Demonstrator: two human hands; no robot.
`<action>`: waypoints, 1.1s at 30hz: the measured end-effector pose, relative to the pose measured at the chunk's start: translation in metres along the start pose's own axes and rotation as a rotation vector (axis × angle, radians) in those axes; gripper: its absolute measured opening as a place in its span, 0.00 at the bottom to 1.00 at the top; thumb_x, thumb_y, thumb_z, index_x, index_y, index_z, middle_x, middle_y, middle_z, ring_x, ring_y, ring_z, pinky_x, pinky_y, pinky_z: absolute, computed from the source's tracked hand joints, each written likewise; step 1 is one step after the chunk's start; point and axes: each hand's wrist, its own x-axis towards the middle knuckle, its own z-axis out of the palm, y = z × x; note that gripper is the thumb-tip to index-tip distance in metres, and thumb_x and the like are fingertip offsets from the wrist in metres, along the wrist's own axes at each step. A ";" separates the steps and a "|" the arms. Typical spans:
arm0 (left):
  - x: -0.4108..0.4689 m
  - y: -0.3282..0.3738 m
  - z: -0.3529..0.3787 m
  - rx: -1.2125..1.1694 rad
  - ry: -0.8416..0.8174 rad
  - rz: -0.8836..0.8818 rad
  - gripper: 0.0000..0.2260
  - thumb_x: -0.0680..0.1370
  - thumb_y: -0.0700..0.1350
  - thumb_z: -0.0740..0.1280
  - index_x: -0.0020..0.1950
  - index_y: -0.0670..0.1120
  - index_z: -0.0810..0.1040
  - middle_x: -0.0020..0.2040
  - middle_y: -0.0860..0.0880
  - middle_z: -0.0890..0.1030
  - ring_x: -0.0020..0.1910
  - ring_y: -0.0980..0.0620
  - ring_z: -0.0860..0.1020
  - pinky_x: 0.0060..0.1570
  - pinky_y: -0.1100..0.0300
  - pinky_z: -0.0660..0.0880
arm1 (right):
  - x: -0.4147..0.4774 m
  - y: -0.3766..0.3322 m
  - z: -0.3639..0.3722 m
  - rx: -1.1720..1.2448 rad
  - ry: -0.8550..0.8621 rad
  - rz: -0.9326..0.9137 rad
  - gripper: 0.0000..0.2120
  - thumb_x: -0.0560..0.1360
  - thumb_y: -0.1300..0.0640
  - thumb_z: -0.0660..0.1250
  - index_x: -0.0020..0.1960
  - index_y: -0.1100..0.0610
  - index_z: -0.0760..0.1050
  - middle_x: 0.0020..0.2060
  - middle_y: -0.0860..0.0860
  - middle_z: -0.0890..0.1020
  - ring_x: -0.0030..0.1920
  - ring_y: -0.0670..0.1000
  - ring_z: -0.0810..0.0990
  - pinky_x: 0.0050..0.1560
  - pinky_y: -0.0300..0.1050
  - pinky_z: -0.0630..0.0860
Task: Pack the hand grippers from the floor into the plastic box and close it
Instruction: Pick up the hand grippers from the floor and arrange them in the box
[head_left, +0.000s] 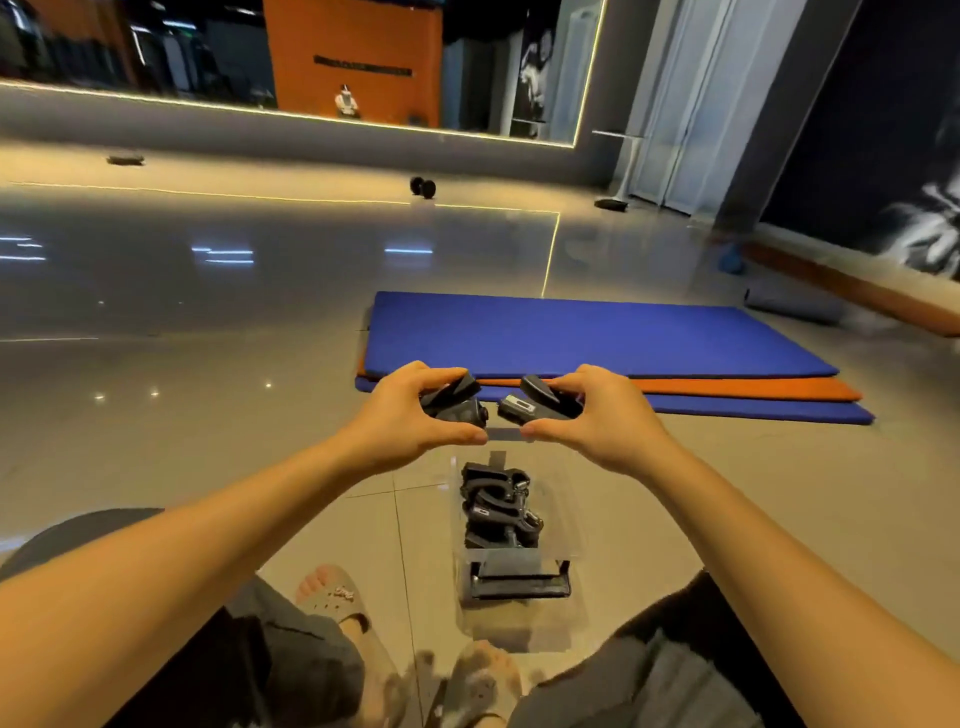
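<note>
At the centre of the frame, my left hand curls round a black hand gripper, fingers over its top and thumb beneath. Just to its right, my right hand pinches a second hand gripper the same way; this one has a small pale label facing up. The two grippers nearly meet above my thumb tips, and both hang in the air over the far end of the clear plastic box.

That box stands on the tiled floor in the lower middle of the frame, between my knees. It has a heap of packed hand grippers inside and a dark bar across its near end.

Beyond my hands, right of centre, blue mats lie stacked with an orange mat between them. A dumbbell sits at upper centre. My sandalled foot shows near the bottom.
</note>
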 end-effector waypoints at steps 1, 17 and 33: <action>0.012 -0.001 0.007 0.006 -0.033 0.003 0.32 0.63 0.65 0.76 0.65 0.58 0.78 0.52 0.53 0.77 0.53 0.54 0.77 0.57 0.54 0.77 | 0.002 0.011 0.000 -0.012 -0.001 0.025 0.25 0.66 0.31 0.74 0.55 0.47 0.82 0.43 0.44 0.77 0.43 0.46 0.76 0.39 0.45 0.77; 0.129 -0.118 0.134 0.159 -0.473 -0.066 0.38 0.67 0.58 0.80 0.74 0.56 0.71 0.62 0.57 0.73 0.62 0.56 0.72 0.55 0.64 0.71 | 0.039 0.139 0.104 -0.001 -0.012 0.225 0.30 0.65 0.29 0.70 0.60 0.46 0.80 0.43 0.40 0.73 0.45 0.44 0.73 0.43 0.44 0.78; 0.146 -0.214 0.193 0.472 -0.579 0.212 0.37 0.71 0.64 0.72 0.77 0.62 0.64 0.62 0.58 0.70 0.63 0.57 0.64 0.72 0.55 0.56 | 0.101 0.214 0.170 -0.036 -0.200 0.257 0.30 0.70 0.35 0.72 0.67 0.49 0.76 0.49 0.46 0.75 0.52 0.49 0.72 0.51 0.50 0.75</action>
